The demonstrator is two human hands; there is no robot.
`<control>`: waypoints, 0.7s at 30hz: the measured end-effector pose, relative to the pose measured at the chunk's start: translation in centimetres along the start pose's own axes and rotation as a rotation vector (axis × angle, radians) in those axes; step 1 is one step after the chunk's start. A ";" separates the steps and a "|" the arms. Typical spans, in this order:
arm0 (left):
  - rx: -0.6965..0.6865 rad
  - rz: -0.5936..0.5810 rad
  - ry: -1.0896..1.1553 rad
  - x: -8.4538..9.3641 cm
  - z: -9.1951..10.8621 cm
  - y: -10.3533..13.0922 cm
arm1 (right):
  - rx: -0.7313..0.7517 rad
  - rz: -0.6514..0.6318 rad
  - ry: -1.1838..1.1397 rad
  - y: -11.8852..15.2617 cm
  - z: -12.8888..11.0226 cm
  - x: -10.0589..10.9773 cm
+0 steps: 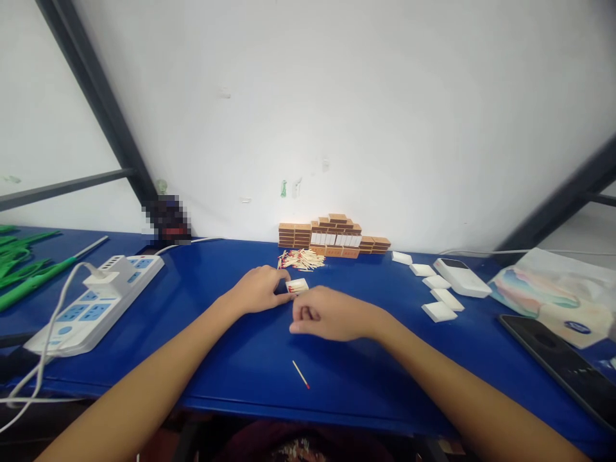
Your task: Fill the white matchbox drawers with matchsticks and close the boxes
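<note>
My left hand [262, 289] grips a small white matchbox tray [298, 284] between thumb and fingers. Several red-tipped matches lie inside the tray. Just to its right and nearer to me is my right hand [332, 313], its fingers curled in and the thumb drawn close. Whether anything is held in those fingers is hidden. Behind the tray lies a heap of loose matches [302, 258]. One single match [301, 375] rests on the blue table [231, 378] near the front edge, its red head pointing toward me.
Brown matchboxes [335, 240] are stacked against the wall. Several white trays [439, 312] lie to the right, beside a white device [462, 277], a tissue pack [553, 295] and a phone [558, 359]. A power strip [96, 308] with cables and green tools [38, 282] occupy the left.
</note>
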State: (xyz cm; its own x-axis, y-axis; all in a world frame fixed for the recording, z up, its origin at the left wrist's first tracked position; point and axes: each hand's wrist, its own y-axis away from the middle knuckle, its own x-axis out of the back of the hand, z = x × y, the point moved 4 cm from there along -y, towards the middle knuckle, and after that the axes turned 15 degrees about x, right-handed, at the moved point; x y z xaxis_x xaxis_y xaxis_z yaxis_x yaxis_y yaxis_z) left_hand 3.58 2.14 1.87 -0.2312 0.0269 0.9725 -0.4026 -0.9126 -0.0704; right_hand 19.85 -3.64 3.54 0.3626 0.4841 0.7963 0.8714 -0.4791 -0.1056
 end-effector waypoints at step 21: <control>-0.013 -0.005 0.041 0.2 0.1 0.2 | -0.004 0.047 -0.177 0.3 1.2 0.6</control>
State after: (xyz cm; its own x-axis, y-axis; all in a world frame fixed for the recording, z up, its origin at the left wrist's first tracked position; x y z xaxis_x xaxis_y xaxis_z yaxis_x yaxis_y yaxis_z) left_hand 3.56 1.96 2.06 -0.2647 0.0486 0.9631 -0.4152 -0.9071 -0.0684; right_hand 20.69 -2.63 3.28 0.4553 0.5825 0.6733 0.8511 -0.5068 -0.1371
